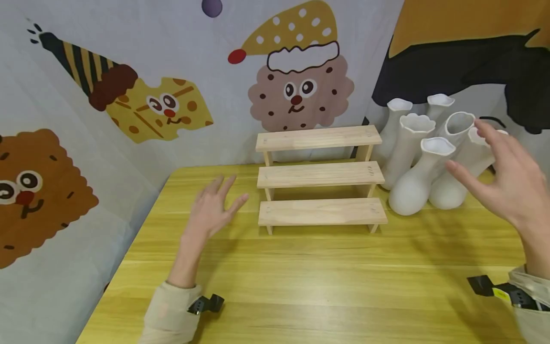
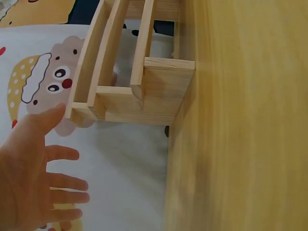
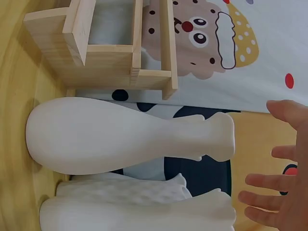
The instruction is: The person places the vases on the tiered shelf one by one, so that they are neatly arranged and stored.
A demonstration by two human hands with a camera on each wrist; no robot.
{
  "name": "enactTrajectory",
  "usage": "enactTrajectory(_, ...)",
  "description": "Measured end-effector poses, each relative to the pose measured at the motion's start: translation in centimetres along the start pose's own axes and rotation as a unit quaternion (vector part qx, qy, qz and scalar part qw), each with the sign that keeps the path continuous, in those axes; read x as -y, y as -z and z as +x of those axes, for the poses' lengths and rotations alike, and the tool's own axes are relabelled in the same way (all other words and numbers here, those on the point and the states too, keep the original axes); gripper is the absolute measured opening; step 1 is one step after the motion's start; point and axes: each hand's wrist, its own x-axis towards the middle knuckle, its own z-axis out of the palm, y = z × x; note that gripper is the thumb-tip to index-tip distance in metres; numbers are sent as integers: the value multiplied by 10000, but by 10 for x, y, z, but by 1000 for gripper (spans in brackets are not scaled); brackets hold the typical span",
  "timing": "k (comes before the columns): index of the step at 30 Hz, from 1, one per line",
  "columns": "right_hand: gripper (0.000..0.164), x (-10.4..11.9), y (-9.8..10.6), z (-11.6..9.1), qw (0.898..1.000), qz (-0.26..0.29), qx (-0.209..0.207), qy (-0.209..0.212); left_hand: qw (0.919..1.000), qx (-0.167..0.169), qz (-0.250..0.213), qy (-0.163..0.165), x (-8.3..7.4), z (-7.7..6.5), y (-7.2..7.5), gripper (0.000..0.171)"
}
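Note:
A three-step wooden display stand [image 1: 321, 174] of pale wood stands at the back of the table. To its right several white vases [image 1: 409, 196] with wavy rims are grouped close together. My left hand [image 1: 210, 208] hovers left of the stand, fingers spread and holding nothing; the left wrist view shows the thumb near the stand's end [image 2: 120, 103]. My right hand [image 1: 511, 177] is raised by the vases at the right, fingers apart and nothing in it. In the right wrist view a bulbous vase [image 3: 110, 135] lies between the stand and the other vases, apart from the fingers.
A yellow wood-grain table [image 1: 301, 282] spreads in front of the stand. Behind and to the left hangs a pale cloth [image 1: 227, 86] printed with cartoon snacks, close to the table's back edge.

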Motion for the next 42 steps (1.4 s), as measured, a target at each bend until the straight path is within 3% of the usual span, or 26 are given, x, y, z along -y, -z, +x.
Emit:
enactTrajectory(11,82,-5,-10,-5,9993,378,-33,-61,9969,342,-652,292,4,-1,-15,80)
enactTrajectory(23,76,-11,-25,-8,9973,716,24,-138,9873,639,-1366,492,8,2,-28,80)
enactTrajectory(42,72,-19,-50,-9,9886,1497,169,-82,9614,1131,-2421,653,0,6,-44,79)
